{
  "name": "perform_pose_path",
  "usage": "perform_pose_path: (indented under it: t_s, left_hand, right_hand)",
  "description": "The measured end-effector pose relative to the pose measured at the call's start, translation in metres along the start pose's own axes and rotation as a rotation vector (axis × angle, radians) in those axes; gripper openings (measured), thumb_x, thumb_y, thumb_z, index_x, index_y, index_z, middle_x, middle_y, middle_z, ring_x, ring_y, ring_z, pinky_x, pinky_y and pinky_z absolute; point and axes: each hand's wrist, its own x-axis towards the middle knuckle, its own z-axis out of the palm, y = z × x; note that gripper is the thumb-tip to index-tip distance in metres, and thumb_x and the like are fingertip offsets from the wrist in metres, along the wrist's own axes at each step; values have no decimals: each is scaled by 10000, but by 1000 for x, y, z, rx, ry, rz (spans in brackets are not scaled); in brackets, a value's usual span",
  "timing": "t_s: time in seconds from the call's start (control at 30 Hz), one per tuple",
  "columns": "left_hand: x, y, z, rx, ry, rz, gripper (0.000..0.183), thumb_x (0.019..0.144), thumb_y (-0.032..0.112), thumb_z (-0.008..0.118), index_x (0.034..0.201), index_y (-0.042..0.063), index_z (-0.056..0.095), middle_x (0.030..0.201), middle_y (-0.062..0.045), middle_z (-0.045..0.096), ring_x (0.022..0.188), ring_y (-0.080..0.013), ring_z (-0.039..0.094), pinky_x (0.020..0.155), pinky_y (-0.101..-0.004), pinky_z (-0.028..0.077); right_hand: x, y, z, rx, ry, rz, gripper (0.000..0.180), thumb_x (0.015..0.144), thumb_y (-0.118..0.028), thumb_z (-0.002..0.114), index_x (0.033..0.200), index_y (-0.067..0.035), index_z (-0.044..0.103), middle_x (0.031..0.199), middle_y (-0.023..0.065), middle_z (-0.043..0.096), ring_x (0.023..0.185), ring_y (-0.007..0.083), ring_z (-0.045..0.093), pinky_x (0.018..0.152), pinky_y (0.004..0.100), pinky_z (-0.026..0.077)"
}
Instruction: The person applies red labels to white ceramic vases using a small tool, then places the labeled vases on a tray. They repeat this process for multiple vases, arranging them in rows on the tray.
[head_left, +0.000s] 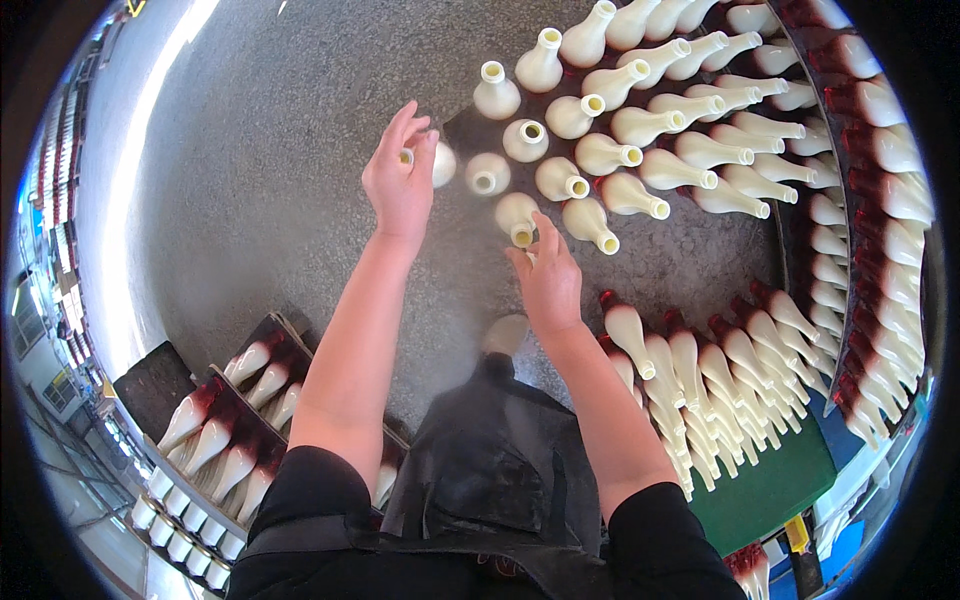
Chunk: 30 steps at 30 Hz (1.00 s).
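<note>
My left hand (403, 169) is at the neck of a cream-white bottle (443, 164); the bottle's mouth shows between thumb and fingers, and whether they grip it is unclear. My right hand (551, 277) is just below a cream bottle (516, 214), with a finger beside its neck. A small pale rim shows between my right thumb and finger; what it belongs to is mostly hidden. Many upright bottles with round bodies and narrow necks, such as a cream bottle (496, 91), stand in loose rows at the upper right.
Rows of cream bottles with dark red bases (630, 330) stand at the lower right beside a green surface (780, 487). A curved dark divider (821, 127) runs between rows at far right. More red-and-cream bottles (210, 442) and white containers (178, 546) stand at lower left.
</note>
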Motion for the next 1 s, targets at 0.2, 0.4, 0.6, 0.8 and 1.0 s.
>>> perform_pose_path:
  t_s: [0.2,0.4,0.6,0.8,1.0]
  left_hand:
    - [25,-1,33,-68,-33,-31,387,965,163,731,1337,75,673,1187,-69,757,1049,-151,710,965,-322,532]
    - [28,-10,57,-19,-66,-116,402,907,173,784,1291,102,689,1145,-108,763,1050,-203,725,930,-350,553]
    - [19,-13,54,188,-61,-40,378,875,190,804,1213,91,668,1065,-124,758,1019,-263,722,909,-370,550]
    - [19,-11,36,264,-268,-140,296,869,191,806,1114,111,659,912,-137,740,861,-314,728,792,-413,551]
    - [23,-15,44,301,-232,-69,308,868,198,811,1117,111,651,863,-120,727,802,-292,717,768,-413,548]
  right_hand:
    - [-18,28,-7,76,88,-22,407,909,-140,737,1283,-62,595,1195,186,686,1001,383,694,837,450,573]
    - [-21,45,-10,19,110,-95,304,886,-89,741,1160,-44,619,1089,176,683,950,414,672,810,463,567]
    - [-36,40,-20,-42,47,5,301,849,-57,708,1134,-48,614,1075,182,681,953,439,664,795,497,558]
    - [-39,48,-19,14,-17,-58,83,885,-43,612,961,-49,579,937,177,648,835,431,656,699,524,530]
    - [-31,50,-13,-25,-24,-61,92,859,-1,648,926,-42,601,941,152,664,822,398,671,693,486,542]
